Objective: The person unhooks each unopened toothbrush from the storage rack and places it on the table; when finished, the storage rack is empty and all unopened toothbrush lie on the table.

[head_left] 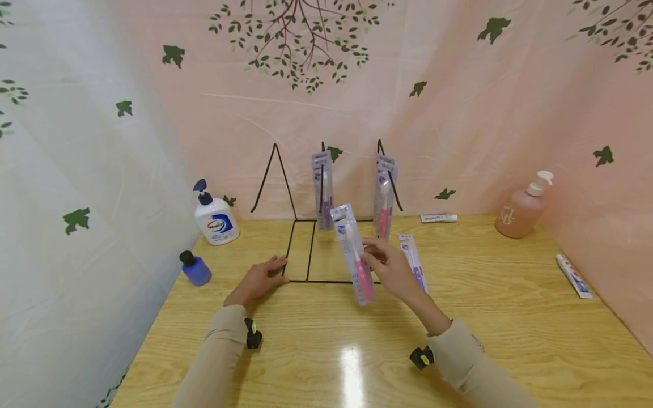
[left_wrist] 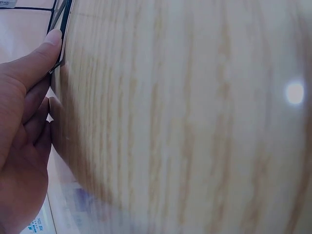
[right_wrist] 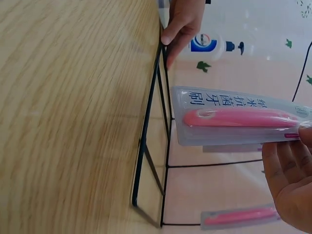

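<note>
The left hand (head_left: 257,279) lies flat on the worktop (head_left: 510,317), fingers straight, touching the front left corner of the black wire rack (head_left: 298,249). Just right of it, the right hand (head_left: 390,266) pinches a packaged pink toothbrush (head_left: 354,255), raised nearly upright with its top tilted left, in front of the rack's hanging packs, nearer this hand's side.

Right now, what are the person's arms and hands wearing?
Both arms are in long beige sleeves reaching the wrists. A small black device is strapped at each wrist, the right one with a yellow spot. The left hand and right hand are bare, without gloves.
</note>
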Action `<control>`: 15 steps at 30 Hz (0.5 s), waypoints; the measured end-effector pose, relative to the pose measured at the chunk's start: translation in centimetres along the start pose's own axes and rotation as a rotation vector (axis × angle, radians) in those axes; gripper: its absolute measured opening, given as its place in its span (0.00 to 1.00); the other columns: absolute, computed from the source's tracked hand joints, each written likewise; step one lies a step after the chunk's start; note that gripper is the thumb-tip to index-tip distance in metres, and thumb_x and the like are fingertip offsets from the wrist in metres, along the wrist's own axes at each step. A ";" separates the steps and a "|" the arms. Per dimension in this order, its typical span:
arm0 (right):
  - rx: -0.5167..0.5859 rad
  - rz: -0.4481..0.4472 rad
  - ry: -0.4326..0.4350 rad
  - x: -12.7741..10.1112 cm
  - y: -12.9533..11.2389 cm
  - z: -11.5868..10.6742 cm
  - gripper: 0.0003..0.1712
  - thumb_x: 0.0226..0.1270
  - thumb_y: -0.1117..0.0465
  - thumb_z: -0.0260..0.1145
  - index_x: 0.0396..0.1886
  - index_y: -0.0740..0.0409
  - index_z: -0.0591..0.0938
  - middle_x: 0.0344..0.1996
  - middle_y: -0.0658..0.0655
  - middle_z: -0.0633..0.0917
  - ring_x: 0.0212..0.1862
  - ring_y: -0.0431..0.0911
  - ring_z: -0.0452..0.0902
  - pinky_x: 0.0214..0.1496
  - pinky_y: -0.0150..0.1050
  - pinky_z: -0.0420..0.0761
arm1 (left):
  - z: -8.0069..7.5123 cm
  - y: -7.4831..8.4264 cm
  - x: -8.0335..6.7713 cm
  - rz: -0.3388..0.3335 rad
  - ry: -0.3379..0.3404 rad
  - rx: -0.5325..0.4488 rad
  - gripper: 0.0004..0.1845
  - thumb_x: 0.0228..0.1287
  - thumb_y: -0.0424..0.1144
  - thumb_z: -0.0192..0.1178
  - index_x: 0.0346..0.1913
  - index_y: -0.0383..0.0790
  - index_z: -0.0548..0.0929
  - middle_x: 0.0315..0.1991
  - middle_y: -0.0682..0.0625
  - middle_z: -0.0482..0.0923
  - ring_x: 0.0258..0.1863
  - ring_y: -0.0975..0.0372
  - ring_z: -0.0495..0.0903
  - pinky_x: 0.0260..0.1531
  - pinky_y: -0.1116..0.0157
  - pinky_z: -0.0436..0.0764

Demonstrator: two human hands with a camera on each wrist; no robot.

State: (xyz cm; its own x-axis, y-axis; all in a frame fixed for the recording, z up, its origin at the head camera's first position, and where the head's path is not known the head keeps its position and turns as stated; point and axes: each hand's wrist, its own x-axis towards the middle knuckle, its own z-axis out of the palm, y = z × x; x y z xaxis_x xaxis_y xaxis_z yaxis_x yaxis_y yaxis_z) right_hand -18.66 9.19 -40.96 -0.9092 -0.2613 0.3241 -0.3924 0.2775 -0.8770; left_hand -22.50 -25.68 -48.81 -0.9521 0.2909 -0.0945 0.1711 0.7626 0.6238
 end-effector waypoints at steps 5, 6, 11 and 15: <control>-0.034 0.021 0.034 -0.9 0.6 -1.9 0.18 0.71 0.59 0.60 0.57 0.59 0.78 0.40 0.61 0.86 0.39 0.47 0.85 0.38 0.42 0.85 | 0.1 0.0 0.0 0.000 -0.001 -0.011 0.33 0.64 0.50 0.61 0.71 0.48 0.66 0.74 0.50 0.56 0.74 0.50 0.51 0.70 0.45 0.54; -0.038 0.029 0.037 -1.1 0.7 -2.3 0.18 0.71 0.59 0.59 0.57 0.60 0.78 0.40 0.62 0.86 0.40 0.48 0.85 0.39 0.42 0.85 | 0.1 0.0 0.0 0.002 0.000 -0.012 0.33 0.64 0.51 0.61 0.71 0.48 0.66 0.74 0.50 0.56 0.74 0.50 0.51 0.70 0.45 0.54; -0.057 0.064 0.056 -1.8 0.8 -4.1 0.20 0.72 0.57 0.58 0.59 0.61 0.77 0.42 0.63 0.85 0.41 0.50 0.84 0.39 0.39 0.85 | 0.1 0.0 0.0 0.007 0.001 -0.015 0.33 0.64 0.50 0.61 0.71 0.47 0.66 0.74 0.50 0.56 0.75 0.50 0.51 0.70 0.44 0.53; -0.108 0.082 0.080 -2.6 0.0 -5.4 0.20 0.72 0.59 0.58 0.59 0.62 0.77 0.43 0.64 0.85 0.40 0.50 0.84 0.39 0.37 0.85 | 0.1 0.0 0.0 0.003 -0.001 -0.019 0.33 0.64 0.51 0.61 0.71 0.48 0.66 0.74 0.50 0.56 0.75 0.50 0.51 0.70 0.44 0.53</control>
State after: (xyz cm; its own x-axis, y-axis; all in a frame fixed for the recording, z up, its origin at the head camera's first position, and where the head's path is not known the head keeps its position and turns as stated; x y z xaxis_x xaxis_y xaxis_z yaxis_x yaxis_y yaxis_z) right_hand -17.06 14.79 -39.85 -0.9454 -0.1603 0.2837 -0.3248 0.3942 -0.8597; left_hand -22.45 -25.64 -48.89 -0.9514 0.2936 -0.0929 0.1691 0.7504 0.6390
